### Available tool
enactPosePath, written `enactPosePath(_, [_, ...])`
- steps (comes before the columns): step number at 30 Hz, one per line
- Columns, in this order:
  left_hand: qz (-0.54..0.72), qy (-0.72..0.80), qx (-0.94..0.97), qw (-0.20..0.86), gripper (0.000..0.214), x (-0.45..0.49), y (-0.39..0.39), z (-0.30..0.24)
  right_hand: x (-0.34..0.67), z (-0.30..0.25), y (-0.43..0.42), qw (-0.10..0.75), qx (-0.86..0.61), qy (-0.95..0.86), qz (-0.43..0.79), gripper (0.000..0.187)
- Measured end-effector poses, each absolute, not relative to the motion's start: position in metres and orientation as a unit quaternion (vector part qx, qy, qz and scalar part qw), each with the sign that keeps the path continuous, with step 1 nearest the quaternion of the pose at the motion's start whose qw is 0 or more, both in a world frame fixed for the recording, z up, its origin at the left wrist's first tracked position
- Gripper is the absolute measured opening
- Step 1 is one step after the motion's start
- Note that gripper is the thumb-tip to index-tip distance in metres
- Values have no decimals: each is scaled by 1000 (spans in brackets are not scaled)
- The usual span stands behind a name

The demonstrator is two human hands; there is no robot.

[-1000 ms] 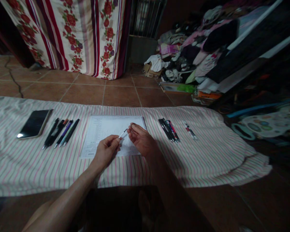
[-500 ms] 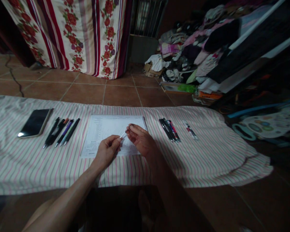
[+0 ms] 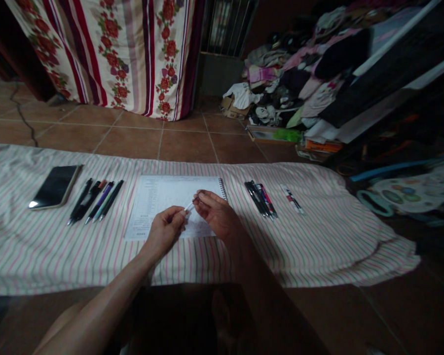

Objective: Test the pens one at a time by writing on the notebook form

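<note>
Now pinching slim white rod (image 3: 188, 206) between left hand (image 3: 165, 229) and right hand (image 3: 216, 212), closer than a second ago, over white spiral-bound notebook (image 3: 177, 185) toward near edge; leaving less rod exposed.

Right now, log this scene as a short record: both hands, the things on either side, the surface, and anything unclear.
Left hand: pinches a slim white piece
Right hand: fingertips pinched at the piece's upper end
Beneath hands: spiral-bound notebook, printed page showing
Left of notebook: pen row, then phone farther out
Right of notebook: pen cluster, then a separate white, red and black item
Surface: striped cloth
Unclear: the piece's exact identity
</note>
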State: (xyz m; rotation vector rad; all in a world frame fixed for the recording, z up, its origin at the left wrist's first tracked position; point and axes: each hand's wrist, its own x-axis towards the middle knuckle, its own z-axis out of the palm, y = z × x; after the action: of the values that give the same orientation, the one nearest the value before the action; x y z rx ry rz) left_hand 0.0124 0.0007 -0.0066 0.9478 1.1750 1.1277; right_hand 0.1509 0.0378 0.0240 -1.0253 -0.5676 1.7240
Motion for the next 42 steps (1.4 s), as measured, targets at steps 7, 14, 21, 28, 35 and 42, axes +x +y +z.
enactPosePath(7, [481, 508, 410, 585, 25, 12, 1, -5, 151, 25, 37, 500, -427, -252, 710, 18])
enactPosePath(14, [480, 507, 404, 591, 25, 13, 0, -4, 149, 25, 36, 498, -437, -262, 702, 19])
enactPosePath(21, [483, 505, 399, 593, 24, 13, 1, -2, 150, 21, 37, 493, -445, -294, 687, 23])
enactPosePath(28, [487, 506, 411, 582, 24, 13, 2, -2, 149, 20, 36, 481, -460, -322, 673, 23])
enactPosePath(35, [493, 497, 395, 595, 29, 15, 0, -3, 147, 17, 36, 479, -470, -339, 660, 24])
enactPosePath(42, [511, 479, 394, 596, 29, 15, -2, -9, 144, 13, 34, 489, -470, -350, 646, 25])
